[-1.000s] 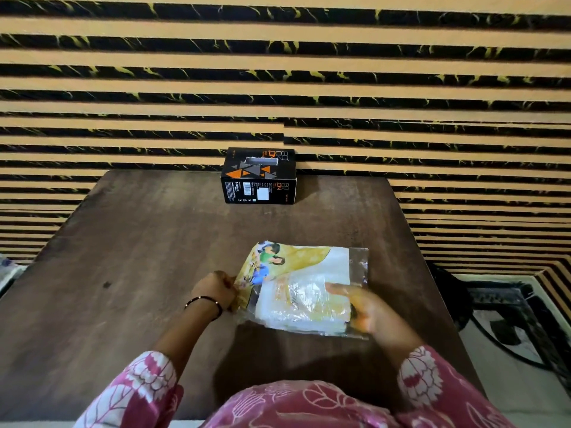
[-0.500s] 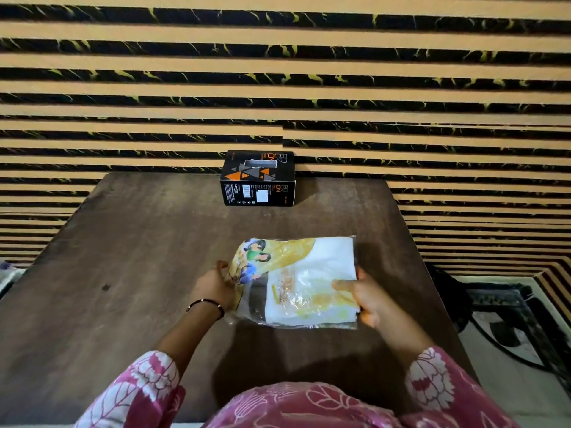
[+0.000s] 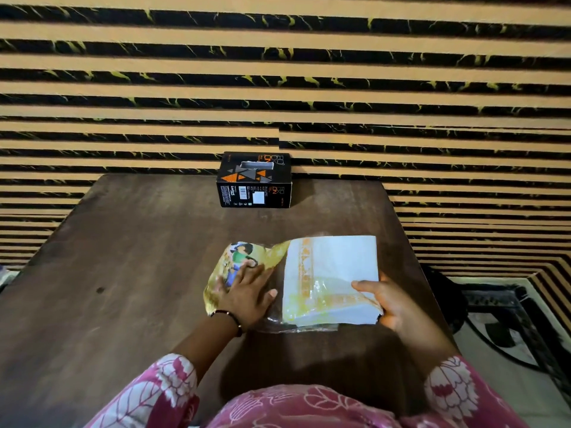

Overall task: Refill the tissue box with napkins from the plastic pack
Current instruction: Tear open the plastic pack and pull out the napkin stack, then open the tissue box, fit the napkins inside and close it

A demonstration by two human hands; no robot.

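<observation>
While pink floral sleeves fill the frame's bottom edge, both hands work mid-frame on the dark wood counter. Left hand lies flat, fingers spread, pressing the printed yellow end of the plastic pack. Right hand grips the lower right corner of the white napkins, thumb on top; stack sits partly out of the pack w/ clear film over its near part. Black/orange tissue box stands well apart at the counter's far edge, upper centre, by the striped wall.

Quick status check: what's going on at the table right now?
Left hand flat on plastic pack. Right hand gripping napkin stack, half out. Tissue box at far edge, path clear.
</observation>
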